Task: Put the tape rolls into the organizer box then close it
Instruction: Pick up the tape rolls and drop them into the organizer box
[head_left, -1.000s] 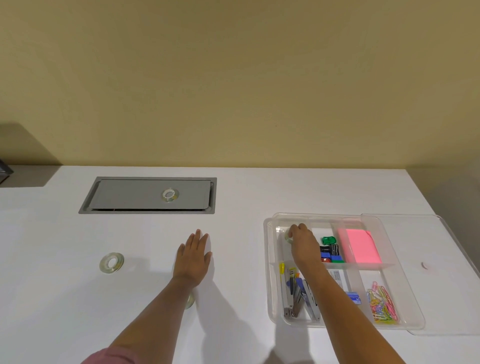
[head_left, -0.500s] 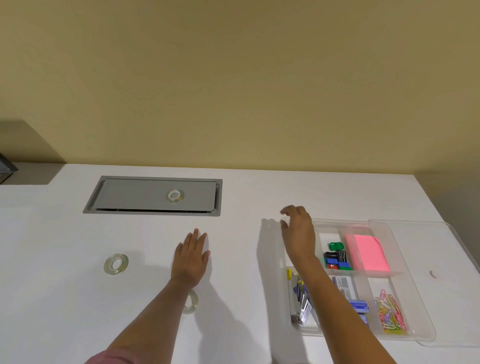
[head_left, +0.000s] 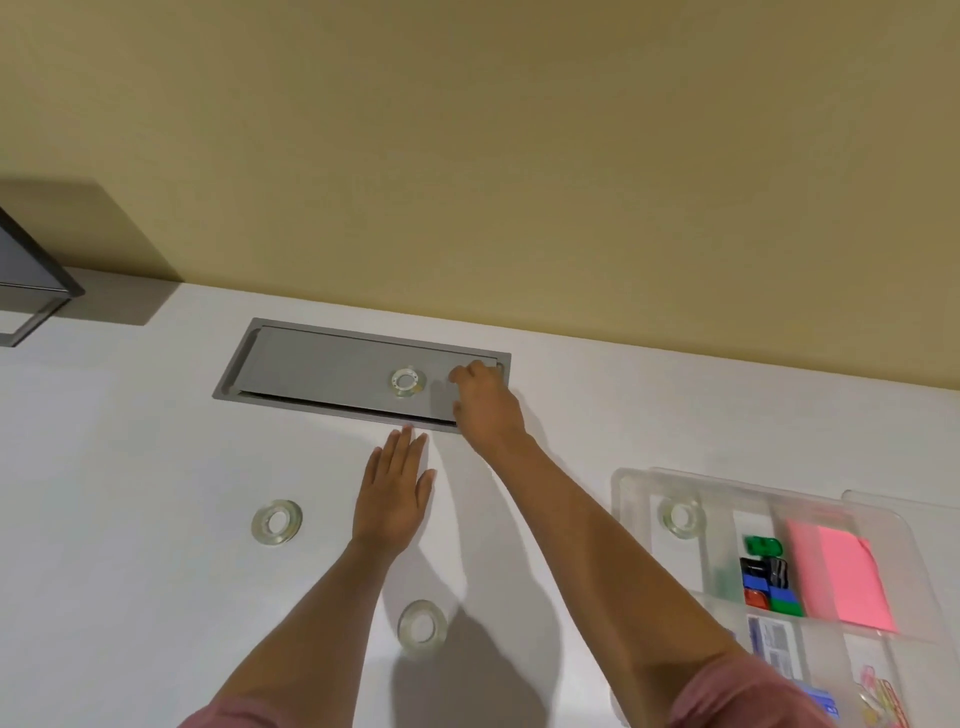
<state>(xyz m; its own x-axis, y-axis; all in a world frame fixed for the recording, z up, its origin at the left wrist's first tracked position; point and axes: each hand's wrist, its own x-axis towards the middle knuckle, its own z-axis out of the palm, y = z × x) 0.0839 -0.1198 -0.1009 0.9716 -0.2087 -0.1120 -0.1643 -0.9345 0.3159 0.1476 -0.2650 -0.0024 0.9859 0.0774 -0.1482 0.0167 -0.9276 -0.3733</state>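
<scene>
A clear organizer box (head_left: 631, 486) stands open at the right, and one clear tape roll (head_left: 681, 516) lies in its back-left compartment. Three more clear tape rolls are outside it: one (head_left: 408, 381) on the grey hatch, one (head_left: 276, 521) on the white table at the left, one (head_left: 422, 627) near the front between my arms. My right hand (head_left: 485, 402) hovers over the hatch just right of the roll there, fingers curled, holding nothing. My left hand (head_left: 396, 493) rests flat on the table, fingers together.
A grey metal hatch (head_left: 311, 361) is set into the white table (head_left: 104, 467) near the beige wall. The box's clear lid (head_left: 893, 506) lies open at the far right. The box also holds pink notes (head_left: 841, 577), coloured clips and staples. A dark stand (head_left: 31, 291) sits far left.
My right hand left the organizer box, with a tape roll now lying in it, and reached left and back to the hatch. The view swung left. My left hand stayed flat.
</scene>
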